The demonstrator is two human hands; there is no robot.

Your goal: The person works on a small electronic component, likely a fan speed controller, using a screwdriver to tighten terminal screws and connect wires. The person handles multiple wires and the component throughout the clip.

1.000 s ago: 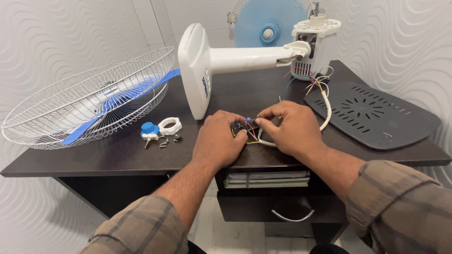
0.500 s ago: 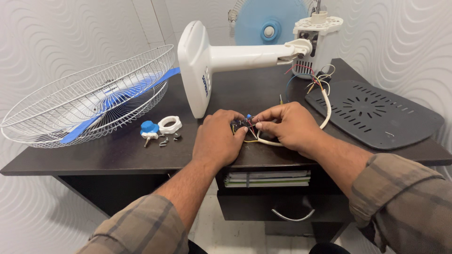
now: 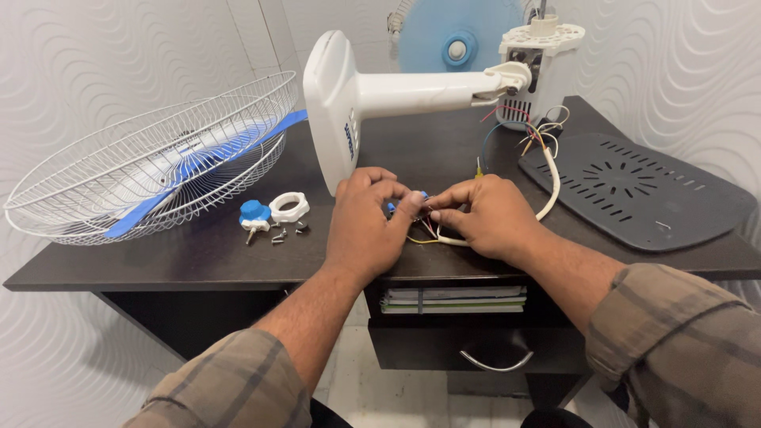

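A small bundle of coloured wires [image 3: 424, 226] with blue connector pieces lies at the front edge of the dark desk [image 3: 198, 257], pinched between the left hand [image 3: 366, 226] and the right hand [image 3: 487, 218], both sets of fingers closed narrowly on it (exactly which strand each holds is hidden). A white cable [image 3: 548, 186] runs from there back to the white fan body [image 3: 428, 95] lying on its side. The wire fan guard [image 3: 151, 166] at the left cradles a blue blade [image 3: 198, 170]; beside it lie a blue knob [image 3: 254, 212], a white ring nut [image 3: 289, 208] and small screws [image 3: 287, 233], with a grey vented cover [image 3: 634, 190] at the right.
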